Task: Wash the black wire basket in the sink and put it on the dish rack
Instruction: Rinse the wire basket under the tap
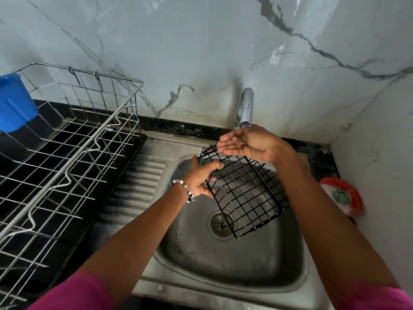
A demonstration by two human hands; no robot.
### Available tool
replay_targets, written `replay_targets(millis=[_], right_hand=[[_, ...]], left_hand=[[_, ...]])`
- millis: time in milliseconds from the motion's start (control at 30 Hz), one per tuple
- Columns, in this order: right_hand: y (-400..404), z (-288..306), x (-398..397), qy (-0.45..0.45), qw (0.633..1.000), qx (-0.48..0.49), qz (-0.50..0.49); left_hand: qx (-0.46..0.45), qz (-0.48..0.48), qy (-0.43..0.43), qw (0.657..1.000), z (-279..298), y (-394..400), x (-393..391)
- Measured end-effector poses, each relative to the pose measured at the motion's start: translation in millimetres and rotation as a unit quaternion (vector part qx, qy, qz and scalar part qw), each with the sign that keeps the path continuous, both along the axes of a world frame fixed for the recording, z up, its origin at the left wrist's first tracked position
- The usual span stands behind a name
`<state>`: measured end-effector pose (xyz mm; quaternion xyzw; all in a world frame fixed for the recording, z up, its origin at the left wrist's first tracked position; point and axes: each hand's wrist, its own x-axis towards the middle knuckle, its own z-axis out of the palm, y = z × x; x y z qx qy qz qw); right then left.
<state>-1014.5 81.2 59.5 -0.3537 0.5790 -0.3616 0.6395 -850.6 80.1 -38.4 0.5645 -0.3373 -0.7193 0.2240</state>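
The black wire basket [244, 193] hangs tilted over the steel sink [223, 265], its lower corner above the drain. My left hand [201, 177], with a bead bracelet at the wrist, grips the basket's left edge. My right hand [243, 143] is held palm up with straight fingers just under the chrome tap [244, 108], above the basket's far end. No water stream is plainly visible. The metal dish rack [73, 153] stands on a black tray to the left of the sink.
A blue plastic cup [15, 104] hangs on the rack's far left corner. A red dish with a green scrubber [342, 195] sits on the counter at right. The ribbed drainboard [136, 189] lies between rack and sink. Marble walls close the back and right.
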Motion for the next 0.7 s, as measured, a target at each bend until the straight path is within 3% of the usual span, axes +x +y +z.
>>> replay_targets(millis=[167, 300, 433, 567, 700], right_hand=[[1.4, -0.4, -3.9, 0.045, 0.995, -0.021, -0.091], [10.3, -0.4, -4.2, -0.010, 0.999, 0.014, 0.027], [9.8, -4.7, -2.0, 0.037, 0.998, 0.007, -0.050], [13.9, -3.4, 2.9, 0.001, 0.999, 0.023, 0.039], [11.8, -5.1, 3.1, 0.065, 0.997, 0.004, -0.030]], left_hand=[[-0.002, 0.035, -0.001, 0.999, -0.2, -1.8, 13.3], [-0.020, 0.052, -0.013, 0.998, 0.8, -4.9, 24.9], [-0.023, 0.075, -0.015, 0.997, -0.7, -3.0, 33.7], [-0.026, 0.095, -0.014, 0.995, 0.1, -4.1, 39.5], [-0.016, 0.120, -0.012, 0.993, 1.9, -3.8, 44.8]])
